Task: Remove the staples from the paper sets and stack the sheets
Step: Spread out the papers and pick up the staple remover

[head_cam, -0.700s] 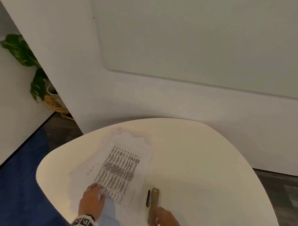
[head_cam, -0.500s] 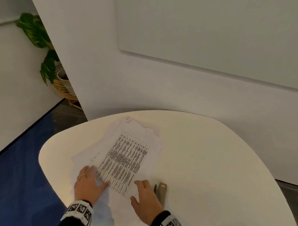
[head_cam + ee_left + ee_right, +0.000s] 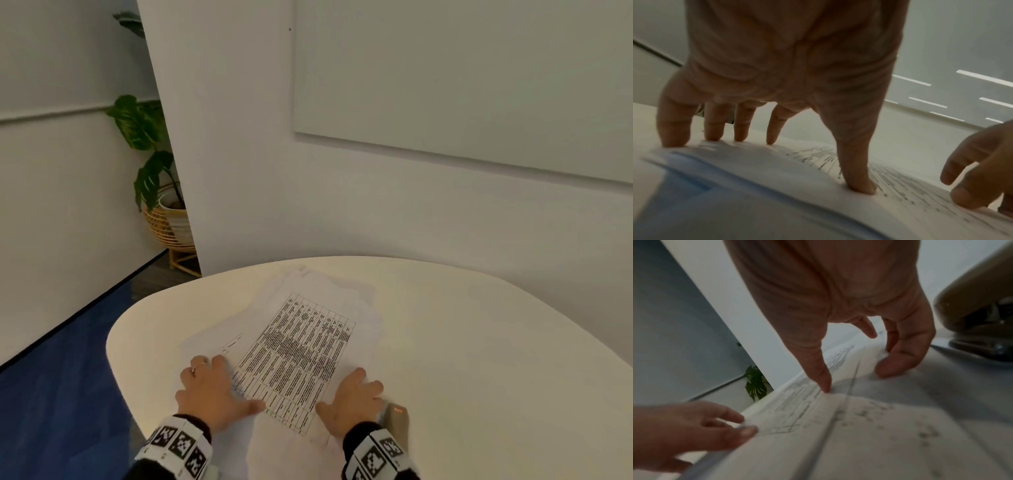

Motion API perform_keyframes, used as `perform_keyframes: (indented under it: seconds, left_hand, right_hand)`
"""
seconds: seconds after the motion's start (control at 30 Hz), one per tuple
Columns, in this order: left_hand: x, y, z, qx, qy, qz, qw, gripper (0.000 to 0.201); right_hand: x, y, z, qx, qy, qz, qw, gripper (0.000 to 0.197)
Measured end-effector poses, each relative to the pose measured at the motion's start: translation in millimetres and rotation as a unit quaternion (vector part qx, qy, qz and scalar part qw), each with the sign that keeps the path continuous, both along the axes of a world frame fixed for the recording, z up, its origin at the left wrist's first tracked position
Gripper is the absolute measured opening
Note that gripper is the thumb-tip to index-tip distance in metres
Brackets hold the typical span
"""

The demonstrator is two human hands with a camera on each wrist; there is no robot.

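Right hand (image 3: 354, 399) newly beside printed sheet (image 3: 294, 359)

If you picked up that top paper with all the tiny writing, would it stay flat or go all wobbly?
Probably wobbly: the printed sheet looks thin and already bows in the left wrist view. It likely slides easily over the loose paper pile beneath. Probably very light too.

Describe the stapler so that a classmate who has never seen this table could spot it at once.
Start at the round white table and find the pile of papers near its front edge. The stapler lies just right of the pile, beside the right hand. It is the only solid tan block among flat white sheets.
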State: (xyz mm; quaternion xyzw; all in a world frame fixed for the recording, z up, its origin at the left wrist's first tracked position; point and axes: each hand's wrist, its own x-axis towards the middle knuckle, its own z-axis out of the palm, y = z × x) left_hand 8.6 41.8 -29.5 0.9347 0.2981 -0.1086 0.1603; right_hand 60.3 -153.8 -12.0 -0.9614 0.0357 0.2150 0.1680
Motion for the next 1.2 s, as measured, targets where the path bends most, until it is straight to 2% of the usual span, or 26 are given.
perform_keyframes:
  seconds: [0.07,0.13,0.2,0.27,0.33,0.4,0.47,0.6,0.73,0.8,0.87,0.9,1.03,1.1,1.2]
  left_hand:
    - [2,1,-3,0.02,-0.002,-0.005,1.0,0.107]
    - [0,2,-4,0.011,-0.009,-0.005,1.0,0.109]
    - [-7,0,-5,-0.012,-0.019,-0.008,1.0,0.108]
    - [-15,-5,-7,-0.005,-0.017,-0.024,1.0,0.106]
    - [-24,-11,-6,0.012,-0.017,-0.048,0.999,0.102]
    - [-31,-13,-4,0.002,-0.028,-0.066,0.997,0.101]
    - [-36,-14,1,-0.045,-0.051,-0.059,0.996,0.101]
    - [-36,-5,15,-0.155,-0.125,-0.026,0.98,0.095]
    - [-29,2,26,-0.255,-0.191,-0.008,0.948,0.1]
    - [-26,3,30,-0.312,-0.252,0.002,0.916,0.098]
    - [-21,2,32,-0.339,-0.275,0.006,0.9,0.102]
    - [-19,2,32,-0.333,-0.264,0.002,0.905,0.107]
    - [-12,1,18,-0.206,-0.146,-0.012,0.967,0.138]
    - [-12,1,10,-0.13,-0.08,-0.035,0.988,0.14]
    - [-11,4,-1,-0.05,-0.03,-0.056,0.997,0.132]
  right_hand:
    - [0,-3,-1,0.032,-0.005,-0.025,0.999,0.088]
    - [-9,-6,-2,0.067,-0.024,-0.037,0.997,0.08]
    - [-21,-9,-2,0.091,-0.053,-0.024,0.994,0.055]
    - [-33,-11,2,0.109,-0.093,-0.002,0.99,0.016]
    - [-40,-15,6,0.131,-0.128,0.015,0.983,0.029]
    - [-47,-23,8,0.161,-0.166,0.005,0.973,0.032]
    - [-55,-34,10,0.2,-0.216,-0.018,0.955,0.034]
    - [-80,-59,15,0.324,-0.287,-0.037,0.901,0.037]
    - [-95,-77,14,0.417,-0.298,-0.04,0.857,0.024]
    - [-97,-83,8,0.44,-0.286,-0.048,0.85,0.023]
    - [-99,-86,5,0.446,-0.28,-0.045,0.849,0.022]
    - [-98,-86,4,0.445,-0.279,-0.044,0.85,0.022]
    - [-88,-79,-7,0.422,-0.271,-0.05,0.864,0.024]
    - [-82,-74,-14,0.399,-0.264,-0.045,0.877,0.027]
    - [-75,-69,-14,0.357,-0.261,-0.024,0.896,0.029]
